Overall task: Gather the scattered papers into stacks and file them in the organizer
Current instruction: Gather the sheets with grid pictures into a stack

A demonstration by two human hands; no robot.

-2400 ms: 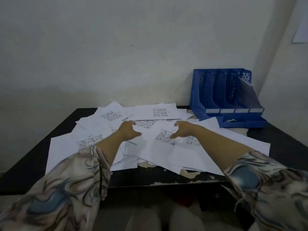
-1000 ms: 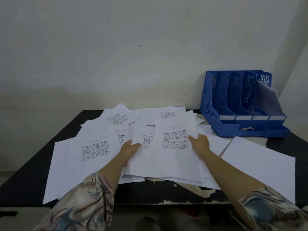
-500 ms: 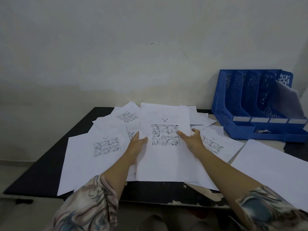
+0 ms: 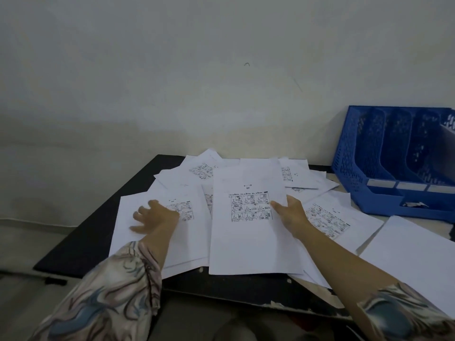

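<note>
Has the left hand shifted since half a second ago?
Yes. The left hand has left the centre comic sheet and gone leftward onto the left sheet, fingers spread flat.

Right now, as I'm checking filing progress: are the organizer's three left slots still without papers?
Yes, the blue organizer shows three bare left slots, while the papers lie spread on the table.

Printed papers scattered, overlapping, across black table. Left hand flat, fingers spread, on left sheet. Right hand at centre sheet's right edge. Blue organizer at far right corner.
</note>
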